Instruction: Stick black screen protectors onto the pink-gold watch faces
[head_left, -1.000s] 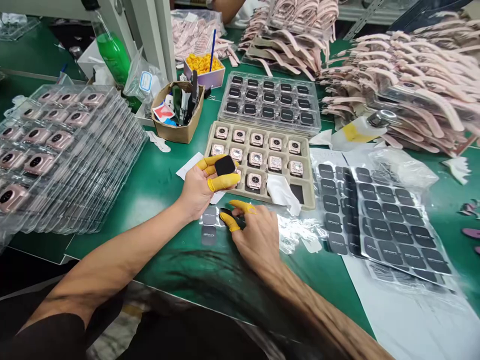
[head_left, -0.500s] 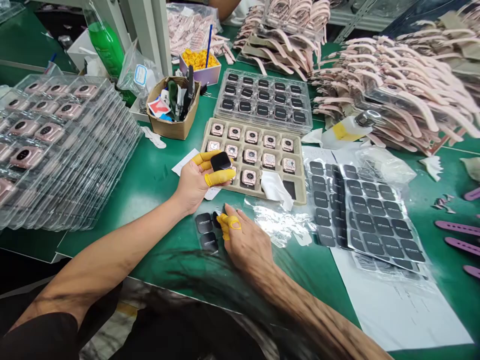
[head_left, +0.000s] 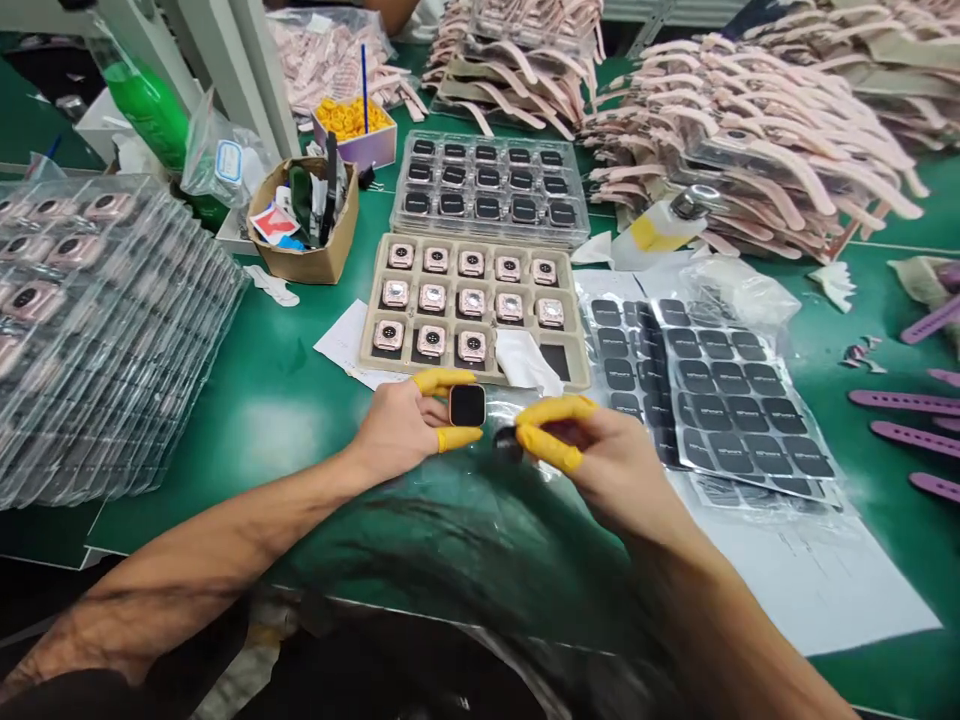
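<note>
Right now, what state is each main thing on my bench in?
Watch: gripped, dark face showing.
Left hand: closed on it.
Right hand: pinching a blurred dark piece.
Beige tray: open, bearing pink watch bodies.
White scrap: crumpled across the tray's edge.
Clear tray: filled with black squares.
Cardboard box: open, stuffed.
Purple box: open, holding yellow pieces.
Black-square sheets: overlapping.
</note>
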